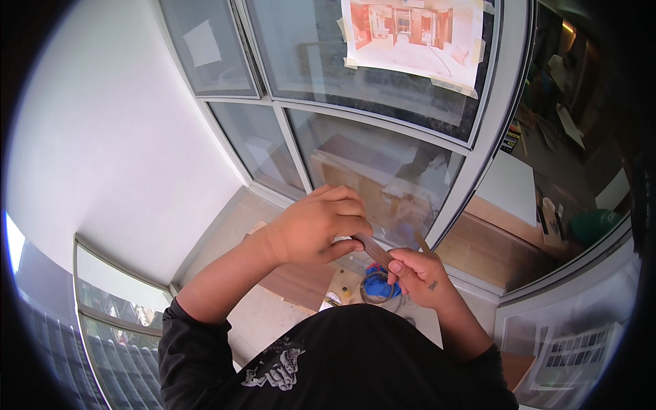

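My left hand [318,225], its fingers curled and thumb pressed in, holds the upper end of a narrow brown wood-toned strip [371,249] in front of my body. Slightly lower and to the right, my right hand [415,271] grips the same strip with thumb and fingers. Part of the strip is hidden under my fingers. Below the hands lie a blue bundle [380,282] and coiled cord [383,299] on a light board or low surface, along with small items that are hard to make out.
A glazed partition [469,171] stands ahead, with a taped interior picture [412,37] high on it and a dim cluttered room [560,137] behind the glass at right. A white wall [96,137] and railing [85,301] are at left. A brown board [287,283] lies on the floor.
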Action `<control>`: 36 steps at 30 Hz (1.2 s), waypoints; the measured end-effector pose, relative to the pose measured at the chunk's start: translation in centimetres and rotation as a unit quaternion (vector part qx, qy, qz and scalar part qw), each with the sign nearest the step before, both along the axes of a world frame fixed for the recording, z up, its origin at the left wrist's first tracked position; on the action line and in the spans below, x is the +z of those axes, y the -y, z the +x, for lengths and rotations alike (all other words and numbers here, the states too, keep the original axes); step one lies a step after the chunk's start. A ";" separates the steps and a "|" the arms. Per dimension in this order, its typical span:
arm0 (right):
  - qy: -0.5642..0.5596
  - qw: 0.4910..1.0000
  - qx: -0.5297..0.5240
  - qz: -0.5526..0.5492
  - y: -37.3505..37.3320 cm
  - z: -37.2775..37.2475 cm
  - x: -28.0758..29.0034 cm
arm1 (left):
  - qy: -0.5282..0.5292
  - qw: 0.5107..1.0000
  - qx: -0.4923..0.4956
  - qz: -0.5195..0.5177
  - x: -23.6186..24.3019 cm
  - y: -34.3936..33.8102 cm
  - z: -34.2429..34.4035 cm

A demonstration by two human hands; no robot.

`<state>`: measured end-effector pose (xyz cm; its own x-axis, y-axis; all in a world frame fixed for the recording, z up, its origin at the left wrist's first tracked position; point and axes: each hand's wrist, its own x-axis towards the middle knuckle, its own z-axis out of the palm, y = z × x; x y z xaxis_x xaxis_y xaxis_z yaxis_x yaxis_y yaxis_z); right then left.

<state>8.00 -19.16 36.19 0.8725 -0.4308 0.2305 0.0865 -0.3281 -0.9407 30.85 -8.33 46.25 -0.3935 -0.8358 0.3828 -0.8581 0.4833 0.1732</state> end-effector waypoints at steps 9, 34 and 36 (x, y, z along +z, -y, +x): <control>-0.046 0.998 0.006 -0.030 0.3 -0.7 0.5 | -0.093 0.996 0.007 -0.002 0.8 -0.6 0.6; -0.095 0.971 0.066 -0.210 0.3 -1.1 0.4 | 0.285 0.957 -0.041 0.040 0.6 -0.7 -3.7; -0.103 0.967 0.070 -0.220 0.3 -1.3 0.4 | 0.300 0.952 -0.051 0.041 0.6 -0.6 -3.8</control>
